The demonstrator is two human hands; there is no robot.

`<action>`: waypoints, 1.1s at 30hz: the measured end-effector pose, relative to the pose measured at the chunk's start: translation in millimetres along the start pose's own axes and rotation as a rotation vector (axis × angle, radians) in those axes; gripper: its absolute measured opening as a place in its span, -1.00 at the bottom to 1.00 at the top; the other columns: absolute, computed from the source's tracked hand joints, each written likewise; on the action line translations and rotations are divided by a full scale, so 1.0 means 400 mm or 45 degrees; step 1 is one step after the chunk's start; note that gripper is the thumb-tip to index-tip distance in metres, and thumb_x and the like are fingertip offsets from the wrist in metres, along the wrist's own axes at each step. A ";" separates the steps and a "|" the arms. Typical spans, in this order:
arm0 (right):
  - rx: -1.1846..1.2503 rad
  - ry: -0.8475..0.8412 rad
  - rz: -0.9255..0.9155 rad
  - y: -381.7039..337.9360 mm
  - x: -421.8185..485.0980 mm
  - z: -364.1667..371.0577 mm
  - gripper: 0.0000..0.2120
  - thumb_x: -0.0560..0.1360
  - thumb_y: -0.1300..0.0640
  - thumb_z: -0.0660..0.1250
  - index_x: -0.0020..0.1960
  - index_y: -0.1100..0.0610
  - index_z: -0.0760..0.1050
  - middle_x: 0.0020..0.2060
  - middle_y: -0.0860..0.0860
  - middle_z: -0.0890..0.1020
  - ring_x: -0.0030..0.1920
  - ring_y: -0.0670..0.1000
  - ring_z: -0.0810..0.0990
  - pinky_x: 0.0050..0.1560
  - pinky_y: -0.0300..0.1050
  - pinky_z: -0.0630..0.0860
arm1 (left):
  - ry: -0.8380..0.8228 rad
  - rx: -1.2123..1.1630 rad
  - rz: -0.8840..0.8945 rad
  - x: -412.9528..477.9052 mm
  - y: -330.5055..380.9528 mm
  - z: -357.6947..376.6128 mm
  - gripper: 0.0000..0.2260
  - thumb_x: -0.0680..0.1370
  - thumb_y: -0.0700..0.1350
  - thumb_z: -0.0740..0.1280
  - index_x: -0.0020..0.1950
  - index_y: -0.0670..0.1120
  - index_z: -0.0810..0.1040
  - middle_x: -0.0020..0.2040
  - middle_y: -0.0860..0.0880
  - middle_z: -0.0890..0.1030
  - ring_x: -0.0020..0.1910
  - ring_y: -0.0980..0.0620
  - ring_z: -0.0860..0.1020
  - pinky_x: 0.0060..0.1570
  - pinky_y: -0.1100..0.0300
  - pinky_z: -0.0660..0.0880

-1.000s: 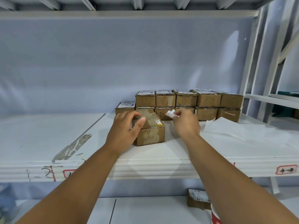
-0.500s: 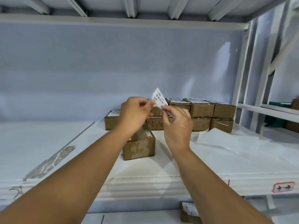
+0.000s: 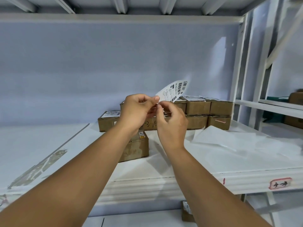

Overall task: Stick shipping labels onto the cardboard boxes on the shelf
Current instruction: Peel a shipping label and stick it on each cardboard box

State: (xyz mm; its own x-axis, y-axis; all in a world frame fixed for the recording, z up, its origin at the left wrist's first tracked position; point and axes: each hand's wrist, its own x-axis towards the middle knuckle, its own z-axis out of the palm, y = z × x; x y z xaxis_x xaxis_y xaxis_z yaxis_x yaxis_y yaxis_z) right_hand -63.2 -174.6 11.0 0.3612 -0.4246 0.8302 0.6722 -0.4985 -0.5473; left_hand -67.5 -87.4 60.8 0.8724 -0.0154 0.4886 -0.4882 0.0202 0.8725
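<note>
Shipping label (image 3: 174, 91) held up in the air, barcodes showing; my left hand (image 3: 137, 110) pinches its lower corner, my right hand (image 3: 172, 125) pinches right beside it; one cardboard box (image 3: 136, 145) sits below my wrists on the shelf (image 3: 49, 141); stacked boxes (image 3: 198, 107) behind.

Both forearms reach forward and up; left hand (image 3: 139, 112) and right hand (image 3: 172, 125) meet fingertip to fingertip, each pinching the label (image 3: 173, 91).

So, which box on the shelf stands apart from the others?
The box with the yellow sticker, alone near the front edge of the shelf; the other boxes sit packed together behind it.
</note>
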 end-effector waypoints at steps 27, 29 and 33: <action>0.471 -0.088 0.595 0.019 0.023 -0.011 -0.77 0.54 0.23 0.27 -0.26 0.03 0.51 -0.39 -0.12 0.56 -0.38 -0.23 0.48 -0.26 -0.33 0.40 | -0.013 0.586 0.148 0.005 -0.030 -0.017 -0.84 0.57 -0.13 0.28 -0.14 -0.17 0.56 -0.12 -0.20 0.63 -0.10 -0.15 0.59 0.04 -0.10 0.53; 0.479 -0.077 0.643 0.021 0.023 -0.011 -0.81 0.54 0.22 0.27 -0.22 0.06 0.54 -0.34 -0.13 0.59 -0.34 -0.25 0.51 -0.23 -0.37 0.41 | 0.043 0.547 0.143 0.014 -0.031 -0.031 -0.88 0.56 -0.16 0.30 -0.16 -0.14 0.57 -0.14 -0.13 0.66 -0.11 -0.11 0.63 0.04 -0.08 0.55; 0.528 -0.075 0.784 0.028 0.030 -0.008 -0.84 0.54 0.22 0.29 -0.20 0.09 0.56 -0.29 -0.08 0.61 -0.22 -0.09 0.54 -0.07 -0.20 0.47 | 0.088 0.367 0.139 0.030 -0.016 -0.072 -0.83 0.56 -0.22 0.26 -0.22 -0.11 0.54 -0.18 -0.08 0.64 -0.16 -0.08 0.64 -0.08 0.08 0.61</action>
State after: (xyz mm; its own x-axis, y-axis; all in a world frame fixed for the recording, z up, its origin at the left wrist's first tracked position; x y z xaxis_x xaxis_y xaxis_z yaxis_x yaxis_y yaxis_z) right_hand -53.5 -187.6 14.4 0.7775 -0.4879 0.3969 0.5217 0.1478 -0.8402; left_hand -53.1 -59.0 60.8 0.8091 0.0395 0.5863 -0.5570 -0.2662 0.7867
